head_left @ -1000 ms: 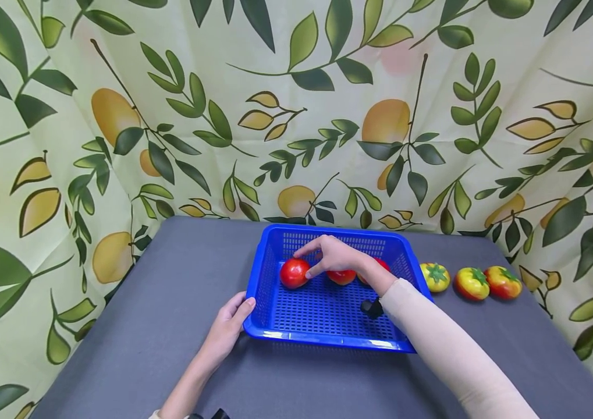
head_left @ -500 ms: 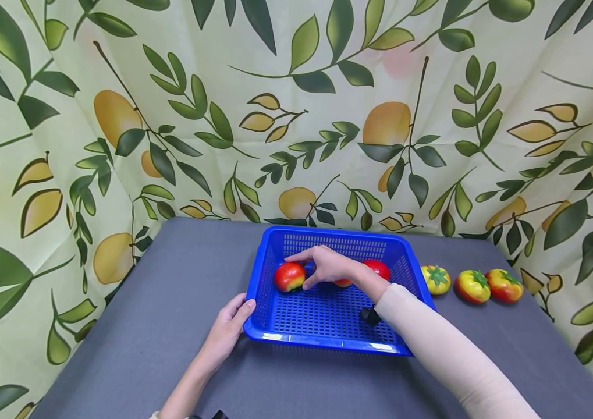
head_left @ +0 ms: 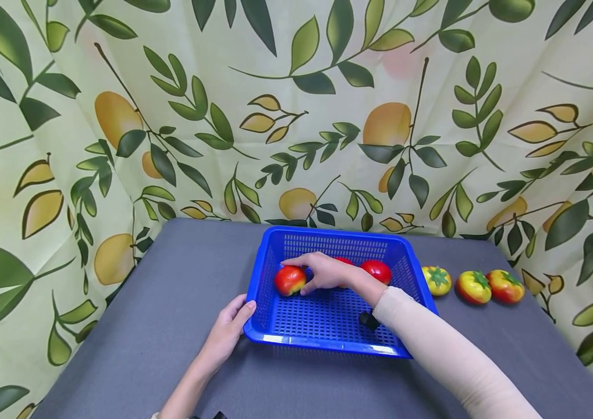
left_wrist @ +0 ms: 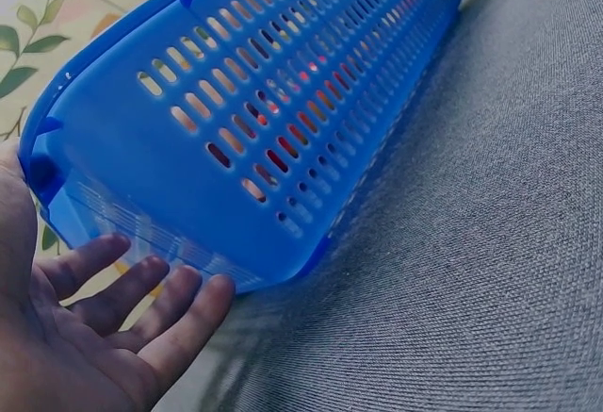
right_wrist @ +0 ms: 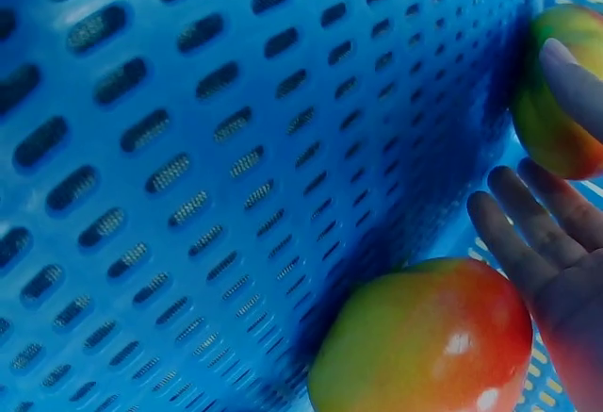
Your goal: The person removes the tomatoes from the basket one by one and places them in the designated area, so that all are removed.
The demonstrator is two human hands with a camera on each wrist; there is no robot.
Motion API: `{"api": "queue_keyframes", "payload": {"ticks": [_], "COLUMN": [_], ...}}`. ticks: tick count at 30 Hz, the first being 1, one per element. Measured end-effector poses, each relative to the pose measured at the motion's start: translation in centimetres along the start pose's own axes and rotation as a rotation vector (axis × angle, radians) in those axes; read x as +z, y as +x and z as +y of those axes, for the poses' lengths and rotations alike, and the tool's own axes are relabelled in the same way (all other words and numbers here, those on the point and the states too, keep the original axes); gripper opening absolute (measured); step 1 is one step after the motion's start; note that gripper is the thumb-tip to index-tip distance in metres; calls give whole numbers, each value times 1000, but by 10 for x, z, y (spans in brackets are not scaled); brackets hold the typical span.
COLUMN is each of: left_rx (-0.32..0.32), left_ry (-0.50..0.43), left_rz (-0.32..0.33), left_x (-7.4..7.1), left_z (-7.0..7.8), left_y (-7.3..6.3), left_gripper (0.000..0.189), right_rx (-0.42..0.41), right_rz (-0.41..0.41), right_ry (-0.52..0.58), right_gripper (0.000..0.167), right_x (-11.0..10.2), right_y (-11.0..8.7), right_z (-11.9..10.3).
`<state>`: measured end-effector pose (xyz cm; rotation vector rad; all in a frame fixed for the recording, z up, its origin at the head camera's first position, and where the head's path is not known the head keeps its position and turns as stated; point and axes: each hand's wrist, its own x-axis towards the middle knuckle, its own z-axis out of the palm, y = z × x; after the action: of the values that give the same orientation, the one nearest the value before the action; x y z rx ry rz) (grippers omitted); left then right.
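Note:
My right hand (head_left: 325,271) reaches into a blue plastic basket (head_left: 322,347), its thumb and index finger holding a red tomato with a yellow-green patch (head_left: 290,281) near the left end. In the right wrist view the thumb lies against that tomato (right_wrist: 556,110), with the other fingers extended beside it. Another red tomato (head_left: 376,271) sits to the right in the basket, and a third (head_left: 343,260) is mostly hidden behind my hand. My left hand (head_left: 228,327) grips the basket's left front corner, thumb over the rim and fingers (left_wrist: 193,322) at the outer wall.
Three yellow-red tomatoes with green leafy tops stand right of the basket: a yellower one (head_left: 437,280) nearest it, then two redder ones, a middle tomato (head_left: 473,287) and an outer tomato (head_left: 506,286). Leaf-patterned cloth (head_left: 254,174) surrounds the grey tabletop (head_left: 170,297).
The held tomato has turned from its plain red side to show a yellow patch, and shifted slightly left. My right hand has come slightly lower in view. The left hand stays on the basket.

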<state>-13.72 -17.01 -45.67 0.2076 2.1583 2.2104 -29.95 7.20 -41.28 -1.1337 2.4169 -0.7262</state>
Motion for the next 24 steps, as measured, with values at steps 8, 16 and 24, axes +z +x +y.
{"api": "queue_keyframes", "payload": {"ticks": [8, 16, 24], "left_rx": [7, 15, 16], "left_ry": [-3, -12, -22], "left_rz": [-2, 7, 7], "left_x": [0, 2, 2], "left_z": [0, 0, -1], "left_y": [0, 0, 1], "left_gripper": [41, 39, 39], "right_rx": [-8, 44, 33], "right_rz": [-3, -31, -63], "right_ry": [-19, -37, -47], "right_gripper": [73, 69, 70], "right_x": [-3, -8, -10], "right_y": [-1, -4, -3], "right_z": [0, 1, 3]}}
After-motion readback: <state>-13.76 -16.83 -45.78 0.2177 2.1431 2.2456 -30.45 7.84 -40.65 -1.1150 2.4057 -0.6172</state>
